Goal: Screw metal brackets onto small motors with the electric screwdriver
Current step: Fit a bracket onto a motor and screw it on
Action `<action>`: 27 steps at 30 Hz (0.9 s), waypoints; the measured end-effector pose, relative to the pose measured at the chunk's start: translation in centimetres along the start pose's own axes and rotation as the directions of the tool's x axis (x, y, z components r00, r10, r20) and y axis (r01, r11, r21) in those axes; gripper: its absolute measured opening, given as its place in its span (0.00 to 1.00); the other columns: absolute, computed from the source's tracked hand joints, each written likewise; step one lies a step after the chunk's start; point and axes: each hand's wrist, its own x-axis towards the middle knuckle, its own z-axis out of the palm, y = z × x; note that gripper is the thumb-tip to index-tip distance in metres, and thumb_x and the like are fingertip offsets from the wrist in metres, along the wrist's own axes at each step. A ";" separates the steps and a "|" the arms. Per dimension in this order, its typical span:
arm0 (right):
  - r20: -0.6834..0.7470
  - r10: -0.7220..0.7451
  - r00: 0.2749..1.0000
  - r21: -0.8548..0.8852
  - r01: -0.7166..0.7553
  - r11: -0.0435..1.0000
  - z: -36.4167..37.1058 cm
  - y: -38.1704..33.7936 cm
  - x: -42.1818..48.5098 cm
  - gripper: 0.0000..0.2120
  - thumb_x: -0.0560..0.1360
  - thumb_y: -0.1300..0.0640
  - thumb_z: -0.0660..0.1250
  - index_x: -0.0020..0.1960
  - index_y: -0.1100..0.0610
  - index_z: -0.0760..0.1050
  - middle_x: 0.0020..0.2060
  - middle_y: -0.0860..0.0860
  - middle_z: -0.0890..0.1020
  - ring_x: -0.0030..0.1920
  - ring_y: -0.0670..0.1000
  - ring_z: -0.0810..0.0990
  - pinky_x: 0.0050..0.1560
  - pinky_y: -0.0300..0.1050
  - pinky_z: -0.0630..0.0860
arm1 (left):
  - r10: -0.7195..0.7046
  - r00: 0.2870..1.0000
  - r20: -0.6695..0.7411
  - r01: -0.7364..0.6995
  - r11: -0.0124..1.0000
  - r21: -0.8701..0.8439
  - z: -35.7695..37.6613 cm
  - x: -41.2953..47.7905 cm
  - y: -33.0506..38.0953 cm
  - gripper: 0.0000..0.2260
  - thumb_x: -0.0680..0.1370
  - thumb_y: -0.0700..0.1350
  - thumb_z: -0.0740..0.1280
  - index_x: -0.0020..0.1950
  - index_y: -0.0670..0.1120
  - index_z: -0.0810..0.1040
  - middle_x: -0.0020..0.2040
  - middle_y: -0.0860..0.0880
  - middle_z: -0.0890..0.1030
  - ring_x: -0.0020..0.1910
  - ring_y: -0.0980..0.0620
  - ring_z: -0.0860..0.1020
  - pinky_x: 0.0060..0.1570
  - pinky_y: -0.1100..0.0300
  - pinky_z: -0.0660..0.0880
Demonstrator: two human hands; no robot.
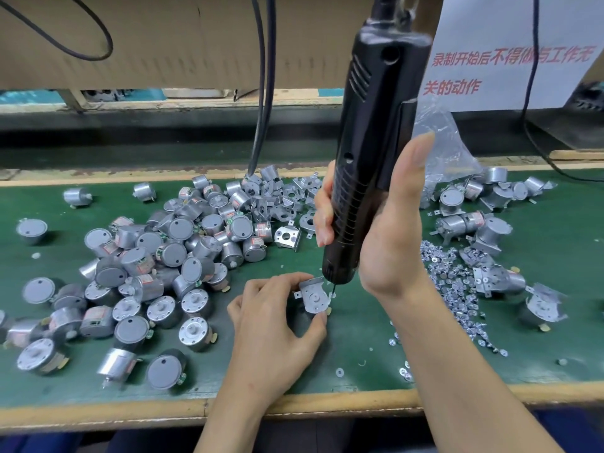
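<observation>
Head view: left hand (271, 325) pinches the flat metal bracket (313, 297). Right hand (389, 230) grips the ribbed black electric screwdriver (376, 142), bit beside the bracket's edge.

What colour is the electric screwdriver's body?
Black; the electric screwdriver shows best in the head view.

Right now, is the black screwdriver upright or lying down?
Nearly upright, tip down: the right hand grips the screwdriver by the bracket.

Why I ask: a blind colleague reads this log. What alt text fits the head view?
The right hand grips a black electric screwdriver, its bit at the edge of a metal bracket that the left hand holds over the green bench. Motors are piled to the left, screws to the right.
</observation>
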 end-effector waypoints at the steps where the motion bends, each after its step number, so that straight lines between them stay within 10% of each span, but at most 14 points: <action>1: 0.004 0.002 1.000 0.012 -0.002 1.000 0.1 0.0 -0.1 0.34 0.63 0.22 0.55 0.36 0.53 0.74 0.27 0.52 0.74 0.25 0.54 0.70 0.30 0.48 0.68 | 0.000 1.000 0.001 0.000 1.000 -0.003 0.0 0.0 0.0 0.16 0.69 0.60 0.67 0.56 0.66 0.70 0.51 0.71 0.74 0.55 0.62 0.68 0.55 0.56 0.59; 27: 0.022 0.072 0.997 0.104 -0.074 0.992 1.1 1.7 -0.7 0.39 0.61 0.17 0.60 0.38 0.56 0.73 0.27 0.52 0.73 0.24 0.53 0.69 0.29 0.46 0.66 | 0.032 0.999 0.037 -0.033 0.999 0.026 -0.1 -0.1 -0.4 0.16 0.70 0.62 0.63 0.57 0.63 0.72 0.47 0.67 0.73 0.53 0.57 0.67 0.53 0.53 0.62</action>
